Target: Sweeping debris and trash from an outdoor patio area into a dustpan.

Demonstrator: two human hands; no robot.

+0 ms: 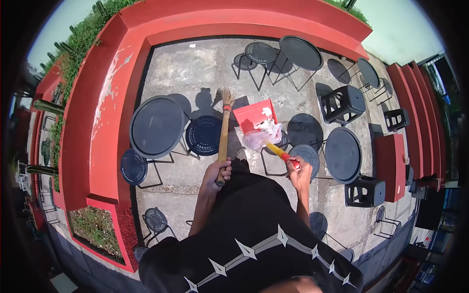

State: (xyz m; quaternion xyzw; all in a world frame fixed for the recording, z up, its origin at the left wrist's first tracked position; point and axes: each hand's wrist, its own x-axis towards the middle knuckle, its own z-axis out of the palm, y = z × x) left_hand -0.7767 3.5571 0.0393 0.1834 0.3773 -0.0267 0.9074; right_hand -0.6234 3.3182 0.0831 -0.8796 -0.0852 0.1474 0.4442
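My left hand [217, 172] grips the lower end of a wooden broom handle, and the broom [224, 135] points away from me with its straw bristles [228, 96] at the far end. In my right hand [300, 172] is the red and yellow handle [280, 152] of a red dustpan [251, 113]. White crumpled litter [269, 126] and a pinkish translucent plastic bag [256, 140] lie on the dustpan, the bag near the handle's base. Between the two tools a shoe tip [241, 154] shows below my dark clothing.
Left of the broom stand a round black table [157, 126] and dark stools [203, 135]. More round tables [343, 155] and black plastic stools [344, 104] are on the right. A red wall bench [117, 110] borders the concrete floor [183, 66]. Red steps [412, 121] rise at far right.
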